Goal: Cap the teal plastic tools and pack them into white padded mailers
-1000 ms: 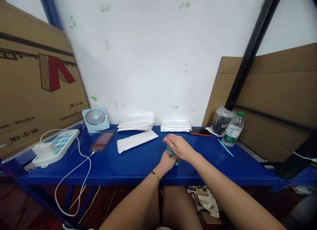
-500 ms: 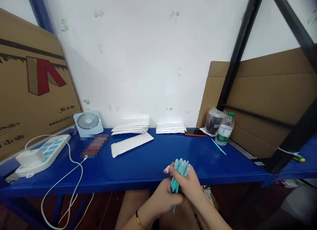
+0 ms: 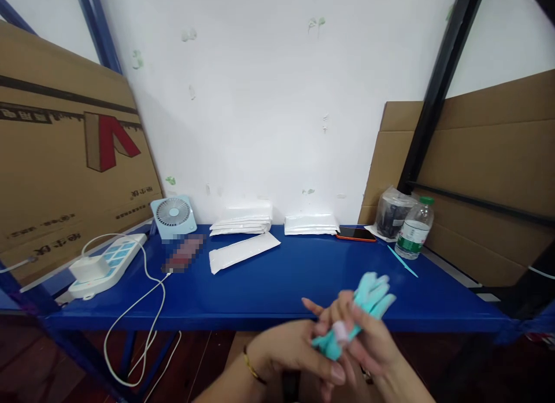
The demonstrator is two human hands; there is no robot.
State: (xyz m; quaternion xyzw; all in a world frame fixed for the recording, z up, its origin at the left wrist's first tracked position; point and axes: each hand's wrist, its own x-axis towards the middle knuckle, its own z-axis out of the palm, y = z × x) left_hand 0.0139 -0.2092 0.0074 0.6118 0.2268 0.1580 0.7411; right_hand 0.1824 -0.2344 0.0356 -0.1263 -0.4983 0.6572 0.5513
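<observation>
A bundle of slim teal plastic sticks (image 3: pixel 373 296) with paler, flared ends is tilted up and to the right between my hands, just over the table's front edge. My right hand (image 3: pixel 368 339) is wrapped round its middle, and a white band (image 3: pixel 340 332) shows at a fingertip there. My left hand (image 3: pixel 299 351) closes about the lower end, its thumb across the front; a gold bracelet circles that wrist. Overlapping fingers hide part of the bundle. One similar teal stick (image 3: pixel 403 261) lies alone on the table at the right.
On the blue table (image 3: pixel 303 281) lie white packets (image 3: pixel 243 252), some stacked by the wall. A fan (image 3: pixel 173 215), power strip (image 3: pixel 117 261) and cabled, blurred device (image 3: pixel 184 254) sit left. Right are an orange-edged phone (image 3: pixel 356 234), bagged cup (image 3: pixel 392 212) and water bottle (image 3: pixel 414 229).
The bundle has gone from nearly upright to leaning right, and both hands have moved right with it. My view has turned slightly left, so the table things appear farther right.
</observation>
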